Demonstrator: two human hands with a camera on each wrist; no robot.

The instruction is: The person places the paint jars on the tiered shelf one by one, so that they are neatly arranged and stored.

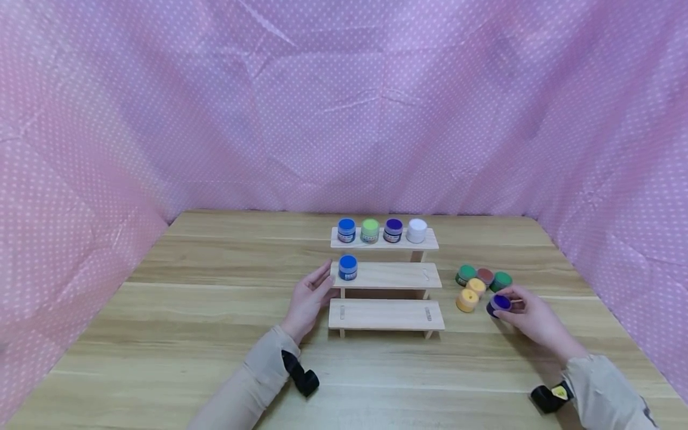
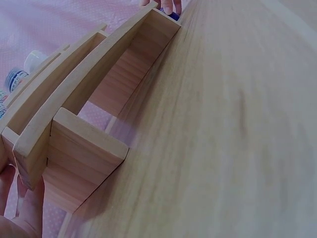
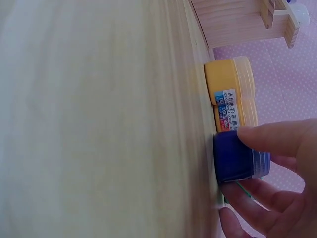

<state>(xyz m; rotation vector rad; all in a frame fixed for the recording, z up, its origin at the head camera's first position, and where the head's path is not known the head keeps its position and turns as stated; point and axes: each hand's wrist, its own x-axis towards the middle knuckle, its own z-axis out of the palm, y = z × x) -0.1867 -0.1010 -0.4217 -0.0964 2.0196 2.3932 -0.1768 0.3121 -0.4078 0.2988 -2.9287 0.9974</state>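
The dark blue jar (image 1: pixel 499 305) is sitting at the lower right of the head frame, low by the tabletop (image 1: pixel 161 334), with the right hand (image 1: pixel 534 319) grasping it. Judging by its small size and plastic look, it should be handling as something light, with a stiff wall that is unlikely to be giving under a moderate squeeze. Its smooth, rounded side could be turning or slipping if only the fingertips are bearing on it, so the best hold is probably across the widest part of the body, thumb opposite fingers, rather than on the lid (image 3: pixel 261 163) alone. Breakage is seeming a small worry; knocking the neighbouring yellow jars (image 1: pixel 467 300) is seeming a larger one, since they are standing just beside it.

In the right wrist view, the thumb (image 3: pixel 270 138) is pressing on one side of the jar while the fingers are curving round the opposite side. The right forearm is reaching in from the lower right corner of the head frame, slanting up and leftward.

The left hand (image 1: pixel 307 301) is touching the left end of the wooden rack (image 1: pixel 387 313), near the centre of the head frame, its forearm slanting up from the bottom edge. Its fingers are partly hidden, so whether they are pinching the board or merely resting against it, I cannot tell.
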